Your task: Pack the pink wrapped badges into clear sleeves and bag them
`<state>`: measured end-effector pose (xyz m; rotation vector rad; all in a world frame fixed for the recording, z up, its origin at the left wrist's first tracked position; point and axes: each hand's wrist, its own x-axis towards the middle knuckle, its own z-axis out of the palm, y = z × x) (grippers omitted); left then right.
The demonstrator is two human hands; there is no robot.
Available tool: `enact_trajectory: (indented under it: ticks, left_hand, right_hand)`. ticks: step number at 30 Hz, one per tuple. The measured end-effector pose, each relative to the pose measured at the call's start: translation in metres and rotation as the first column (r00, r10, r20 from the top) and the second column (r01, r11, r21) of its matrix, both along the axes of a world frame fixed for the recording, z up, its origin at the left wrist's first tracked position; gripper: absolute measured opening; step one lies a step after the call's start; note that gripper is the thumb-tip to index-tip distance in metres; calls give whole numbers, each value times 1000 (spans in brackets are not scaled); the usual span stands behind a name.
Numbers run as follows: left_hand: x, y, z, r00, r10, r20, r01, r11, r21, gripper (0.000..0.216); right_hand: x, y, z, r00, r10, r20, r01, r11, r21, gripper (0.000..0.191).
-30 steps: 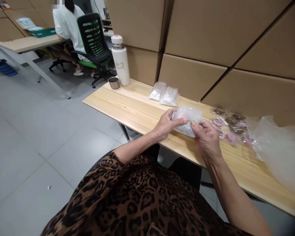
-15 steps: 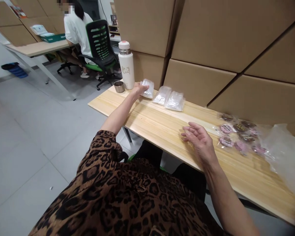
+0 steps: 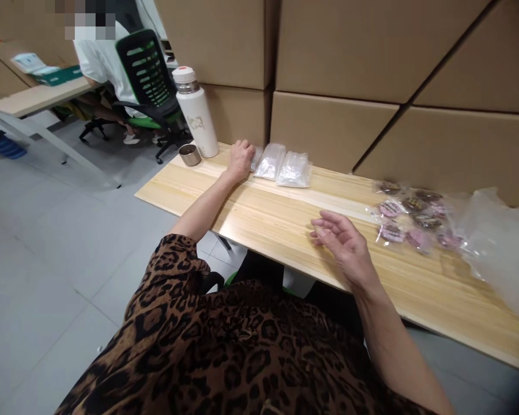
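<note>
1. The left hand [image 3: 241, 159] is lying knuckles-up on a small clear packet [image 3: 255, 158], fingers curled over it; whether it is gripping, I cannot tell.
2. That packet is sitting just right of the white flask [image 3: 196, 113], beside two more packets [image 3: 282, 165].
3. The right hand [image 3: 341, 245] is hovering open and empty, well right of the flask.

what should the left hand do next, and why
Probably let go and draw back. The left hand rests on a small clear packet set beside two filled packets near the white flask, so it looks placed. The right hand hovers open, nearest the wrapped badges.
</note>
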<state>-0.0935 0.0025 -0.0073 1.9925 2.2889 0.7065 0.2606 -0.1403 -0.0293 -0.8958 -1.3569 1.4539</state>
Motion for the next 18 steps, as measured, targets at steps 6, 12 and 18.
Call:
enact_trajectory:
  ticks: [6, 12, 18]
  left_hand:
    - [11, 1, 10, 994, 56, -96, -63, 995, -78, 51]
    - [24, 3, 3, 972, 138, -190, -156, 984, -83, 72]
    - [28, 5, 8, 947, 101, -304, -147, 980, -133, 72]
  right_hand:
    - [2, -3, -3, 999, 39, -25, -39, 999, 12, 49]
    - [10, -6, -12, 999, 41, -9, -41, 999, 8, 50]
    - [23, -10, -11, 998, -25, 55, 19, 995, 102, 48]
